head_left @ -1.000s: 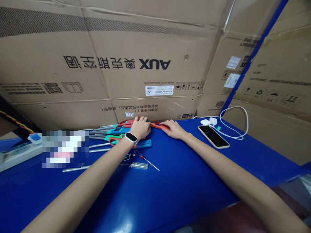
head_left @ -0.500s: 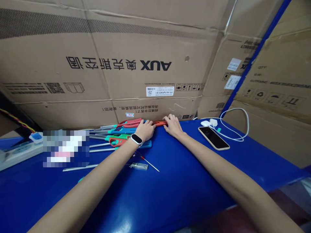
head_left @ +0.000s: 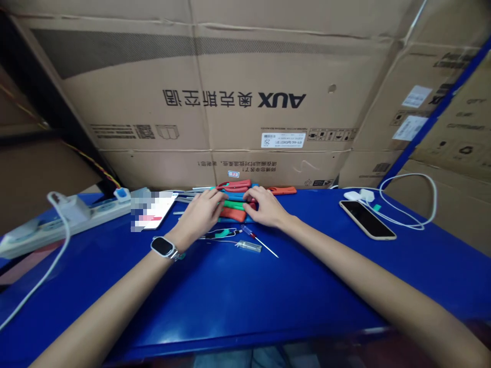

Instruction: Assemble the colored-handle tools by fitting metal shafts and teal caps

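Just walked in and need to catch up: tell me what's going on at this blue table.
A person has both bare hands on a pile of long tools with red, green and blue handles at the back of the blue table, by the cardboard boxes. The left hand, watch on its wrist, covers the pile's left side; the right hand rests on its right. Whether either grips a tool is unclear. One red-handled tool lies apart to the right, a small screwdriver in front, a phone further right.
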The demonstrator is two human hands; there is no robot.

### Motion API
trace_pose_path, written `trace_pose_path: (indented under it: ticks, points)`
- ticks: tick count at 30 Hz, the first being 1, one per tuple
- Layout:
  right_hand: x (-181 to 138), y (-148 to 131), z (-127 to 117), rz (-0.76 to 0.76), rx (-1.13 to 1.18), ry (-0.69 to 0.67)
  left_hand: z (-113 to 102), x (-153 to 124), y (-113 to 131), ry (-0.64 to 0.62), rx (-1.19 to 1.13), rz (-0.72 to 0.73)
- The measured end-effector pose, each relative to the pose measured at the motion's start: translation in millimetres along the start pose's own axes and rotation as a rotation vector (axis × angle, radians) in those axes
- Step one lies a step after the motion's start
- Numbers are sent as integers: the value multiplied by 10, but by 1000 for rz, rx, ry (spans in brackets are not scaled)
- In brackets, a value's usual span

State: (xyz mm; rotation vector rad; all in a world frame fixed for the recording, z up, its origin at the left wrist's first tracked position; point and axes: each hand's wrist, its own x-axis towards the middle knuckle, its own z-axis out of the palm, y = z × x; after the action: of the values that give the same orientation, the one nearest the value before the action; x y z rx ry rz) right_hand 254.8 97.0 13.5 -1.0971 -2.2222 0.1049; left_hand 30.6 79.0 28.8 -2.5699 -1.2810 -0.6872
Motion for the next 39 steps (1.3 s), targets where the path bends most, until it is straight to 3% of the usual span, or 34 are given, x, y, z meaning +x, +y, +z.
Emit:
trace_pose_path:
  ticks: [5, 12, 19, 24, 29, 31, 33, 36, 39]
  points:
    - [62, -327, 118, -46, -254, -147, -99, -410, -271, 42, -134, -51]
    - [105, -537, 154, 13, -497, -222, -54, -701, -208, 192, -308, -108]
    - [86, -472, 175, -86, -643, -201, 80, -614, 2, 210, -140, -137]
    - [49, -376, 182, -68, -587, -192, 157, -440, 21, 237, -82, -188]
    - [-69, -386, 91, 14, -343, -99, 128, -409, -81, 458, -239, -259]
    - [-170, -420, 50, 116, -108, -49, 87, -418, -109, 547, -435, -329]
    - [-286, -477, 24, 223, 271, -65, 46, -411, -113, 587, -723, -414]
    - [-432, -605, 8, 247, 725, -185, -10, -357, -83, 556, -1176, -466]
    - [-475, -754, -12, 297, 986, -360, -64, -274, -23, 489, -1446, -439]
